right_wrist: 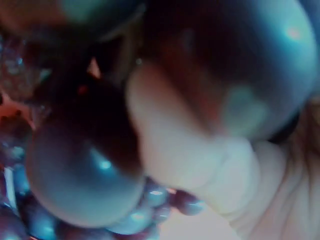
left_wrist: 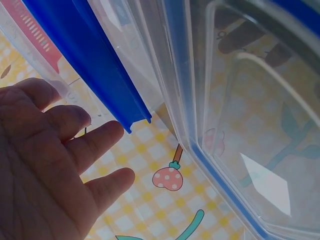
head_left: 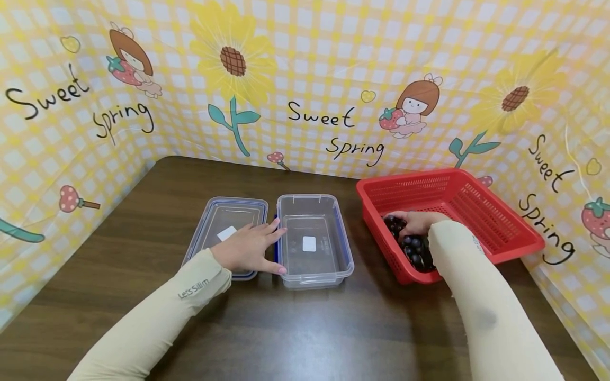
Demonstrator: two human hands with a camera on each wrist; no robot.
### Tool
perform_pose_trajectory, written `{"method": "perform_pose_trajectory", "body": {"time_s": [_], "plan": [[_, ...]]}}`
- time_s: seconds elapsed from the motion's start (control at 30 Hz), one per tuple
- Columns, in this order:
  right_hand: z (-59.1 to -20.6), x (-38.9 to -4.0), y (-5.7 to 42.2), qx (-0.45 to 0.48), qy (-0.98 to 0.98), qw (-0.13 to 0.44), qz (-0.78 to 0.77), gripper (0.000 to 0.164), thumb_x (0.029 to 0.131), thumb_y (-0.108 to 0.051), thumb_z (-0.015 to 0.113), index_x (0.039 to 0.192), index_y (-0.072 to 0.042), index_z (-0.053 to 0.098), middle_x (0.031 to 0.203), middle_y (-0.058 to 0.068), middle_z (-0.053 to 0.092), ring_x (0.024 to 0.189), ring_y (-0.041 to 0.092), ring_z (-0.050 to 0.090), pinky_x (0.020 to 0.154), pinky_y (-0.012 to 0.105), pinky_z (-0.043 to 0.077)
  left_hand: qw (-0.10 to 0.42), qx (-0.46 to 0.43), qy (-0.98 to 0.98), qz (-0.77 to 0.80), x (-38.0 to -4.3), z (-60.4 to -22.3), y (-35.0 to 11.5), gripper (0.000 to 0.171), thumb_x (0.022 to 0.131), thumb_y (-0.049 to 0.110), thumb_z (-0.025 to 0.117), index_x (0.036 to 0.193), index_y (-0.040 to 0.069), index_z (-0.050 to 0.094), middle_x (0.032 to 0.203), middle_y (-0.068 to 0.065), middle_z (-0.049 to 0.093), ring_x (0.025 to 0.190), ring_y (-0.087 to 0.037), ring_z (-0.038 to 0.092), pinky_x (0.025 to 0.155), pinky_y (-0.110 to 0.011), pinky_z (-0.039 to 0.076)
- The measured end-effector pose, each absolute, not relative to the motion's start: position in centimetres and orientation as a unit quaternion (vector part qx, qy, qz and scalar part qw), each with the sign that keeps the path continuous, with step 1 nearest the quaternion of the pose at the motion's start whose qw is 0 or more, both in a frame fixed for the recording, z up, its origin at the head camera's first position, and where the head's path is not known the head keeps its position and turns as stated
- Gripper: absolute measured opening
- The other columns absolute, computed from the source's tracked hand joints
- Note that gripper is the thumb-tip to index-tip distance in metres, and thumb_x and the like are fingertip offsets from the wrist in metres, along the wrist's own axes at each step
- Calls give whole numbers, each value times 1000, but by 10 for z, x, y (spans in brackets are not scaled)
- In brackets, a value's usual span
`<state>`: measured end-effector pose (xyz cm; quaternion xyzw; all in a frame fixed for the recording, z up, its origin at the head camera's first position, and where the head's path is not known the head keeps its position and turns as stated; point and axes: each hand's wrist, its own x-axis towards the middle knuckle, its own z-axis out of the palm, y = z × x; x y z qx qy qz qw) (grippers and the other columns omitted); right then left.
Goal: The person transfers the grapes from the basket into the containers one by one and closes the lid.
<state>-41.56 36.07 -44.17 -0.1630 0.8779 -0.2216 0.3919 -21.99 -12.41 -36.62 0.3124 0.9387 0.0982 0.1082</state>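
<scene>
My left hand (head_left: 245,246) is spread above the lid, its fingertips right at the left rim of a clear plastic container (head_left: 305,214) with a white label. In the left wrist view a blue locking flap (left_wrist: 92,60) runs close beside the straight fingers (left_wrist: 100,145). Inside the red basket (head_left: 407,191), my right hand (head_left: 421,222) grips a bunch of dark purple grapes (head_left: 415,253). The right wrist view shows a finger (right_wrist: 175,135) bent among large, round grapes (right_wrist: 85,170); the other fingers are mostly hidden.
The container's clear lid (head_left: 221,217) with blue edging lies flat just left of it. Brown wooden table (head_left: 295,328) supports everything. A yellow checked cloth (head_left: 305,69) walls off the back and both sides.
</scene>
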Motion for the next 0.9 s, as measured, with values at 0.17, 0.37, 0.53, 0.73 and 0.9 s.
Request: {"method": "perform_pose_trajectory", "body": {"time_s": [0.17, 0.37, 0.53, 0.73, 0.9], "plan": [[-340, -340, 299, -164, 894, 361, -209, 72, 85, -16, 69, 147, -18, 32, 135, 24, 32, 118, 42, 36, 89, 59, 44, 106, 315, 938, 96, -220, -367, -124, 96, 81, 65, 61, 148, 2, 32, 154, -23, 21, 136, -41, 31, 106, -62, 24], [-284, -313, 275, -128, 902, 345, -225, 66, 90, -5, 60, 146, -7, 26, 137, 30, 24, 116, 48, 34, 77, 53, 52, 104, 319, 937, 93, -221, -368, -122, 95, 82, 63, 61, 148, 1, 32, 154, -23, 21, 136, -41, 31, 106, -62, 24], [-262, -312, 267, -77, 893, 349, -275, 70, 94, -5, 55, 150, -13, 14, 143, 30, 11, 114, 53, 37, 66, 54, 55, 105, 320, 937, 92, -222, -369, -122, 96, 82, 64, 60, 148, 1, 32, 153, -24, 21, 136, -42, 32, 106, -62, 25], [-248, -309, 251, -91, 891, 345, -281, 72, 95, -4, 52, 152, -16, 10, 146, 29, 9, 111, 49, 40, 61, 49, 56, 109, 315, 938, 96, -222, -368, -124, 97, 81, 67, 59, 148, 2, 32, 154, -23, 21, 137, -41, 31, 107, -62, 23], [-248, -309, 226, -70, 884, 336, -317, 71, 95, -1, 49, 152, -19, 12, 149, 27, 6, 120, 51, 33, 65, 54, 55, 111, 312, 939, 97, -223, -369, -125, 96, 81, 66, 60, 148, 3, 32, 154, -22, 21, 137, -41, 30, 107, -62, 23]]}}
